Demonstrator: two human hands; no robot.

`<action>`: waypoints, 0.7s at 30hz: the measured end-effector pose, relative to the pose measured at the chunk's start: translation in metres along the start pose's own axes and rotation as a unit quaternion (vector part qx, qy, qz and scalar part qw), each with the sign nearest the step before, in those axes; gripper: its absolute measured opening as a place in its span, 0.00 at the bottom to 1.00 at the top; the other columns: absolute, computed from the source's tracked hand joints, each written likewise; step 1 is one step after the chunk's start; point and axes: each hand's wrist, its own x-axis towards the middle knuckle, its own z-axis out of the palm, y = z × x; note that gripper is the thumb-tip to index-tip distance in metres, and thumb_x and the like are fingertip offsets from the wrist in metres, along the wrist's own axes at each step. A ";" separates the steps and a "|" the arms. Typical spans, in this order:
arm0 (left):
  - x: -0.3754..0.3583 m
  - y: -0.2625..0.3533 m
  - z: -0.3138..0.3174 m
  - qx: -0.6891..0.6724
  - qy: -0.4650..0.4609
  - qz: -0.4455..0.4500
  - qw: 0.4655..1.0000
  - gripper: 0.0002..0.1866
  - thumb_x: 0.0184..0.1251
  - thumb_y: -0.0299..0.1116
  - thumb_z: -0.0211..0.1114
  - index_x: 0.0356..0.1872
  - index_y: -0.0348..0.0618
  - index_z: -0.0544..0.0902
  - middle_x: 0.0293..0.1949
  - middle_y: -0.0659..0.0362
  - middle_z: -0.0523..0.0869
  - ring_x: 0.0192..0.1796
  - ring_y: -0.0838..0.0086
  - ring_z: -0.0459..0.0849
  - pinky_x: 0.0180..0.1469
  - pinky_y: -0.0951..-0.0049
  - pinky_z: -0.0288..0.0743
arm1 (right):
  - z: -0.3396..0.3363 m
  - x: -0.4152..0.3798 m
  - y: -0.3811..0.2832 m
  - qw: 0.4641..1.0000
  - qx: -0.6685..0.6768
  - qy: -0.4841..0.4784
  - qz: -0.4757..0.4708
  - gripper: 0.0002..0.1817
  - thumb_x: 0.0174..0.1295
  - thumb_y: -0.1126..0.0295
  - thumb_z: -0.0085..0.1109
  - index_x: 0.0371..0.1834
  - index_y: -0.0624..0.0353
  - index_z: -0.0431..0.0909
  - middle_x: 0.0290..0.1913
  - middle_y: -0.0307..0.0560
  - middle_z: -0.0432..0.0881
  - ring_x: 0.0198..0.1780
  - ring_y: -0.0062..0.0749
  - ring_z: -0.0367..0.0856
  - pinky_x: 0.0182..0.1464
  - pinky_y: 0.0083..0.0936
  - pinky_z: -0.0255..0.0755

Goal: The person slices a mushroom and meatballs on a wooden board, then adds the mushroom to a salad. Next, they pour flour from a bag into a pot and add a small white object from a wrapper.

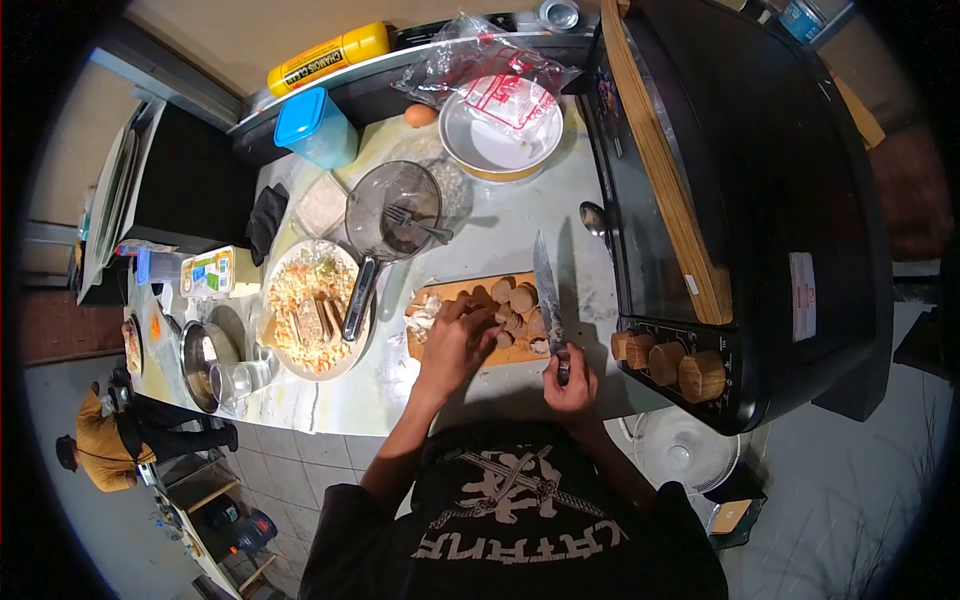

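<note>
A wooden cutting board (470, 350) lies on the counter with round brown slices (521, 298) on its right part and white pieces (421, 314) at its left end. Over the middle of the board is my left hand (456, 343), its fingers bent down at the slices; whether they pinch one is too small to tell. My right hand (570, 381) is closed round the handle of a knife (546, 290), just off the board's right end. The blade points away from me, beside the slices.
Left of the board stand a plate of shredded food (293, 345) and a dark pan (393, 205). Behind are a white bowl (500, 140), an egg (420, 116) and a blue-lidded container (318, 128). A black oven (740, 200) borders the right. Another person (110, 438) stands far left.
</note>
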 end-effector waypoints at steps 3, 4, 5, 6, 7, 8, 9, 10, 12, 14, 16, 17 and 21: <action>0.000 0.000 0.005 0.019 0.035 0.043 0.998 0.13 0.55 0.28 0.69 0.43 0.39 0.84 0.43 0.51 0.81 0.46 0.54 0.76 0.49 0.59 0.72 | -0.001 0.000 -0.002 1.000 0.007 -0.006 0.024 0.17 0.58 0.76 0.59 0.51 0.65 0.73 0.34 0.52 0.82 0.29 0.37 0.85 0.28 0.27 0.78; 0.000 0.000 0.006 0.016 0.032 0.044 0.998 0.13 0.55 0.26 0.68 0.43 0.39 0.84 0.43 0.52 0.81 0.46 0.54 0.75 0.49 0.59 0.72 | -0.002 0.001 -0.003 0.999 0.010 -0.016 0.035 0.17 0.58 0.75 0.59 0.51 0.66 0.73 0.34 0.52 0.82 0.28 0.37 0.84 0.28 0.27 0.77; 0.001 0.000 0.007 0.013 0.028 0.045 0.999 0.13 0.55 0.25 0.67 0.43 0.40 0.84 0.43 0.52 0.81 0.45 0.54 0.75 0.49 0.58 0.71 | -0.001 0.000 -0.002 0.999 0.010 -0.018 0.033 0.17 0.58 0.75 0.59 0.51 0.66 0.73 0.34 0.52 0.82 0.28 0.37 0.84 0.28 0.27 0.77; 0.002 -0.001 0.007 0.013 0.030 0.044 0.999 0.13 0.55 0.25 0.67 0.43 0.40 0.84 0.43 0.52 0.81 0.45 0.54 0.75 0.49 0.58 0.71 | 0.001 -0.001 0.000 1.000 0.004 -0.010 0.016 0.17 0.58 0.75 0.59 0.51 0.66 0.73 0.34 0.52 0.82 0.28 0.37 0.84 0.28 0.27 0.77; 0.003 -0.002 0.007 0.018 0.031 0.055 0.998 0.13 0.55 0.24 0.66 0.43 0.40 0.84 0.42 0.53 0.80 0.44 0.54 0.75 0.48 0.58 0.71 | 0.001 0.000 0.000 1.000 -0.003 -0.001 -0.001 0.17 0.59 0.75 0.59 0.52 0.67 0.72 0.34 0.52 0.82 0.28 0.38 0.84 0.28 0.28 0.77; 0.004 -0.002 0.008 0.023 0.031 0.066 0.997 0.13 0.55 0.24 0.66 0.44 0.41 0.84 0.42 0.53 0.80 0.44 0.54 0.74 0.48 0.58 0.71 | 0.000 0.000 -0.001 1.000 -0.003 -0.002 -0.003 0.17 0.59 0.75 0.59 0.52 0.67 0.72 0.34 0.52 0.82 0.28 0.38 0.84 0.28 0.28 0.77; 0.004 -0.002 0.008 0.022 0.033 0.065 0.997 0.13 0.55 0.24 0.66 0.44 0.41 0.84 0.42 0.53 0.80 0.44 0.54 0.74 0.48 0.58 0.71 | -0.002 0.001 -0.002 1.000 0.000 -0.011 0.006 0.17 0.59 0.75 0.59 0.51 0.68 0.72 0.34 0.53 0.82 0.28 0.39 0.84 0.28 0.28 0.77; 0.005 -0.001 0.008 0.019 0.030 0.066 0.997 0.13 0.55 0.24 0.66 0.44 0.41 0.83 0.42 0.53 0.80 0.44 0.54 0.74 0.48 0.58 0.70 | -0.003 0.001 -0.004 1.000 0.003 -0.020 0.016 0.17 0.59 0.75 0.59 0.51 0.68 0.72 0.34 0.53 0.82 0.29 0.39 0.84 0.28 0.28 0.77; 0.005 -0.002 0.008 0.017 0.030 0.065 0.997 0.13 0.55 0.23 0.66 0.44 0.42 0.83 0.42 0.53 0.80 0.44 0.54 0.74 0.47 0.58 0.70 | -0.003 0.002 -0.006 0.999 0.009 -0.026 0.020 0.17 0.59 0.75 0.59 0.51 0.68 0.72 0.34 0.53 0.82 0.29 0.40 0.84 0.29 0.29 0.77; 0.005 -0.005 0.010 0.030 0.038 0.076 0.996 0.13 0.55 0.23 0.65 0.43 0.41 0.82 0.41 0.52 0.80 0.43 0.53 0.74 0.47 0.58 0.70 | -0.003 0.002 -0.005 0.999 0.014 -0.031 0.026 0.17 0.59 0.75 0.59 0.51 0.68 0.72 0.34 0.54 0.82 0.30 0.41 0.85 0.29 0.29 0.77; 0.006 -0.008 0.013 0.038 0.038 0.074 0.996 0.12 0.56 0.24 0.65 0.42 0.40 0.82 0.40 0.52 0.80 0.43 0.53 0.75 0.46 0.58 0.70 | -0.002 0.002 -0.003 0.999 0.016 -0.028 0.017 0.17 0.59 0.75 0.58 0.51 0.68 0.72 0.34 0.54 0.82 0.30 0.42 0.85 0.30 0.30 0.77; 0.006 -0.008 0.014 0.046 0.037 0.072 0.996 0.11 0.56 0.24 0.64 0.42 0.40 0.82 0.40 0.51 0.80 0.43 0.53 0.75 0.46 0.58 0.69 | -0.002 0.002 -0.004 0.999 0.017 -0.028 0.017 0.17 0.59 0.75 0.58 0.51 0.68 0.72 0.34 0.54 0.82 0.30 0.42 0.85 0.30 0.30 0.77; 0.008 -0.002 0.012 0.035 0.066 0.070 0.995 0.10 0.58 0.24 0.64 0.41 0.39 0.82 0.40 0.50 0.80 0.42 0.54 0.75 0.46 0.57 0.69 | -0.003 0.001 -0.005 1.000 -0.008 -0.019 0.009 0.17 0.59 0.75 0.59 0.51 0.68 0.72 0.35 0.54 0.82 0.31 0.43 0.85 0.31 0.31 0.78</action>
